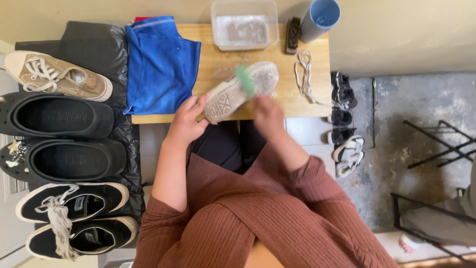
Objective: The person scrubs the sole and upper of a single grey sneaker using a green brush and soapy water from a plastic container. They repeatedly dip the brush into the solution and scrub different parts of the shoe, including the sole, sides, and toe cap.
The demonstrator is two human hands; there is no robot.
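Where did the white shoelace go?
The white shoelace lies loose on the right side of the wooden table, just below the dark brush and the blue cup.

The wooden table (307, 99) is the landmark. On it, at its far edge, stands a tub (244, 24), with a brush (293, 34) and a cup (320, 19) to the tub's right. A folded cloth (159, 64) lies on the table's left part, laces (304, 74) on its right part. A sneaker (241, 90) lies sole-up at the table's middle, near the front edge. Left of the table, shoes (62, 149) lie in a column on a plastic sheet (99, 47). Right of the table, sandals (343, 124) sit on the floor.
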